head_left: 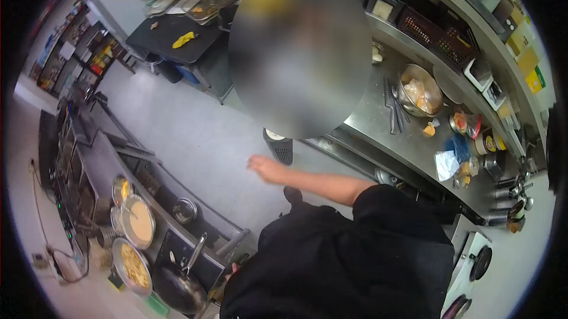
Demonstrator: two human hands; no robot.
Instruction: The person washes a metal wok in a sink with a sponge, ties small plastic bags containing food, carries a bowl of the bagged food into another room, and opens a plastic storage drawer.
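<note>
My right hand (267, 168) hangs over the floor at the end of a stretched-out arm, near a dark slatted bin (283, 151). Its fingers are loosely bent, and nothing shows in them. Of my left hand (234, 270) only a small part appears beside my black shirt, near the stove edge; its fingers are mostly hidden. Close to it, a dark frying pan (178, 290) rests on the stove with its handle (196, 251) pointing up in view. Beyond the pan are a bowl of yellowish pieces (135, 267) and a bowl of pale orange liquid (139, 222).
A blurred patch (300, 52) covers much of the view ahead. On the right steel counter (370, 119) lie a knife (389, 106), a large metal bowl (420, 90) and bags. A dark table (171, 38) holds a yellow cloth (184, 39). A small metal bowl (185, 210) sits below the stove edge.
</note>
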